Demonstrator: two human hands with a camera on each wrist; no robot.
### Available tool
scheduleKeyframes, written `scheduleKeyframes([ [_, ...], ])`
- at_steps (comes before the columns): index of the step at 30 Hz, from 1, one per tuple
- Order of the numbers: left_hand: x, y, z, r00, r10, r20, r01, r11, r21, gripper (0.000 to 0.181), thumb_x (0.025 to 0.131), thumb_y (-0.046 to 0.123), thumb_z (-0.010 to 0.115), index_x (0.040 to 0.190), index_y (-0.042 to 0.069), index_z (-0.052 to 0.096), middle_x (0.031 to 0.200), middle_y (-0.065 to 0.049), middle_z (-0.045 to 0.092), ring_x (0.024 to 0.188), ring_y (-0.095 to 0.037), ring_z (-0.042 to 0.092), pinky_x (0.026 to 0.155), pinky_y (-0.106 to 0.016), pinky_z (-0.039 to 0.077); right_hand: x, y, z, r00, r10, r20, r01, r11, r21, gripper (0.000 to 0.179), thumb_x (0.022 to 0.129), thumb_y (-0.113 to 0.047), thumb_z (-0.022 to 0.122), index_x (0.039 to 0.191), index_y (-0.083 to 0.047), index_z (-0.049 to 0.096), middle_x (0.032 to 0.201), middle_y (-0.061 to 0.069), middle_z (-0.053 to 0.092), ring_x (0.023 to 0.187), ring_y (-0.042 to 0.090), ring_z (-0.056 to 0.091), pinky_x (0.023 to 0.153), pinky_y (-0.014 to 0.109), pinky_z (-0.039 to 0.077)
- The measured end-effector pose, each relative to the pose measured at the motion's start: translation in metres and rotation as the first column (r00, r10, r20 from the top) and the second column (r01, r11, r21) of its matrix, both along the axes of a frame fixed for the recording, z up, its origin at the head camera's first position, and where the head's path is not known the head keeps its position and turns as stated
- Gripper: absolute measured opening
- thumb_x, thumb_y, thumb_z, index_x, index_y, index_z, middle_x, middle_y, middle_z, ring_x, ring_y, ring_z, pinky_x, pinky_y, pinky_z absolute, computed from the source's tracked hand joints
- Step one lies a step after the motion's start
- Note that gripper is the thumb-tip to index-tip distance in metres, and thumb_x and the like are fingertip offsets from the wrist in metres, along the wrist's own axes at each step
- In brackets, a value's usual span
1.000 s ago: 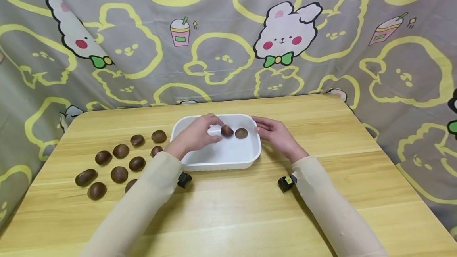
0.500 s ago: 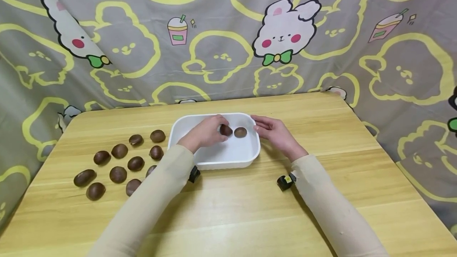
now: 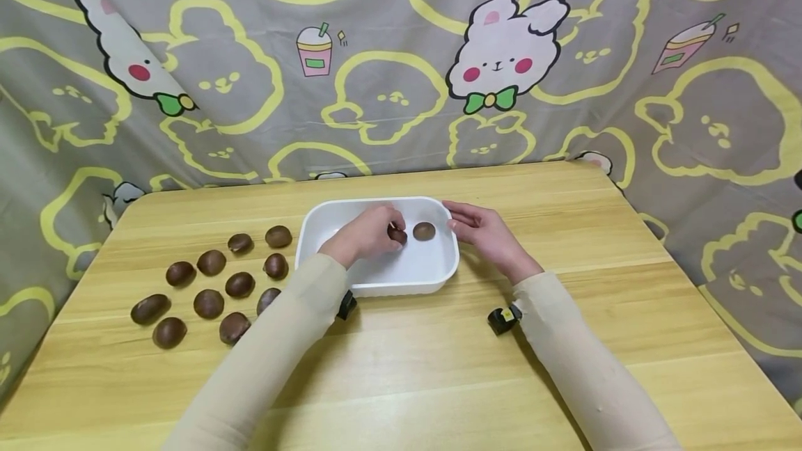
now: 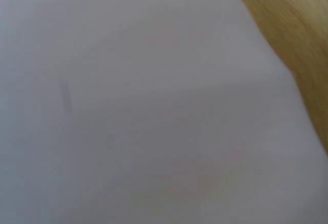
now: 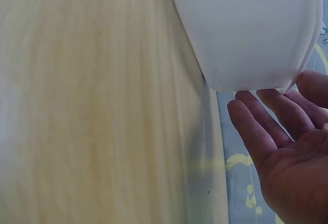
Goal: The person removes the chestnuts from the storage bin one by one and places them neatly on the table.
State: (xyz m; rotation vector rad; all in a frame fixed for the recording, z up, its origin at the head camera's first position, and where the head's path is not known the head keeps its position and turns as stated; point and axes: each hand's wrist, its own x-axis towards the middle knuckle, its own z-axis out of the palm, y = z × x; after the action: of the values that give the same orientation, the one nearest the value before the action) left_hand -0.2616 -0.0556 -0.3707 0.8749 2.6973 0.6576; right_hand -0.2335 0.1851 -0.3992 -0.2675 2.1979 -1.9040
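In the head view a white plastic tray (image 3: 407, 289) stands mid-table. Inside it, my left hand (image 3: 366, 232) pinches a brown chestnut (image 3: 397, 234), partly covered by its fingers. Another chestnut (image 3: 424, 231) lies just to the right of that one on the tray floor. My right hand (image 3: 491, 236) touches the tray's right end with fingers nearly straight. The right wrist view has this right hand (image 5: 294, 152) with fingertips against the tray's outer wall (image 5: 251, 34) and the thumb by its rim. The left wrist view is blurred, filled mostly by the tray's white surface (image 4: 154, 106).
Several loose chestnuts (image 3: 209, 304) are spread over the wooden table (image 3: 401, 381) left of the tray, some close to the left sleeve (image 3: 263, 346). Behind the table hangs a patterned grey curtain (image 3: 388, 26). A small black camera sits on each wrist.
My left hand has moved right and down into the tray, closing its fingers round the chestnut there, which now sits slightly lower. My right hand stays at the tray's end.
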Motion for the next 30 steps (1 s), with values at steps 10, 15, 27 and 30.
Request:
scheduleKeyframes([
  [10,-0.001,-0.004,0.000,0.998,0.002,0.066,-0.003,1.000,0.013,0.023,0.080,0.004,0.079,0.101,0.001,0.070,0.096,-0.006,0.065,0.092,-0.020,0.057,0.088,-0.033,0.046,0.000,0.001,-0.001,1.000,-0.001,0.007,0.001,1.000,-0.002,0.047,0.100,-0.009,0.058,0.144,0.000,0.046,0.137,0.020,0.053,0.124,0.030,0.053,0.093,0.033,0.049],
  [15,0.003,-0.011,0.007,0.995,0.036,0.090,-0.042,0.997,0.067,0.027,0.082,0.006,0.077,0.108,0.001,0.069,0.101,-0.008,0.065,0.095,-0.021,0.059,0.089,-0.033,0.046,-0.001,0.002,-0.003,1.000,-0.007,0.000,0.007,1.000,-0.001,0.047,0.100,-0.009,0.058,0.144,0.000,0.046,0.137,0.020,0.053,0.125,0.029,0.053,0.094,0.032,0.049],
  [27,0.024,-0.047,0.039,0.994,0.067,0.081,-0.086,0.964,0.252,0.033,0.083,0.013,0.079,0.113,0.004,0.069,0.106,-0.005,0.064,0.100,-0.019,0.060,0.090,-0.036,0.049,0.002,0.002,0.000,1.000,-0.009,0.002,0.010,1.000,-0.015,0.047,0.100,-0.009,0.058,0.144,0.000,0.046,0.138,0.021,0.053,0.124,0.030,0.053,0.092,0.032,0.050],
  [30,0.032,-0.062,0.048,0.995,0.043,0.090,-0.067,0.958,0.280,0.033,0.083,0.011,0.079,0.113,0.004,0.068,0.107,-0.005,0.063,0.101,-0.019,0.059,0.090,-0.036,0.050,0.001,0.001,0.000,1.000,-0.010,0.005,0.010,1.000,-0.007,0.047,0.100,-0.010,0.058,0.144,-0.002,0.046,0.138,0.019,0.053,0.124,0.029,0.054,0.092,0.031,0.050],
])
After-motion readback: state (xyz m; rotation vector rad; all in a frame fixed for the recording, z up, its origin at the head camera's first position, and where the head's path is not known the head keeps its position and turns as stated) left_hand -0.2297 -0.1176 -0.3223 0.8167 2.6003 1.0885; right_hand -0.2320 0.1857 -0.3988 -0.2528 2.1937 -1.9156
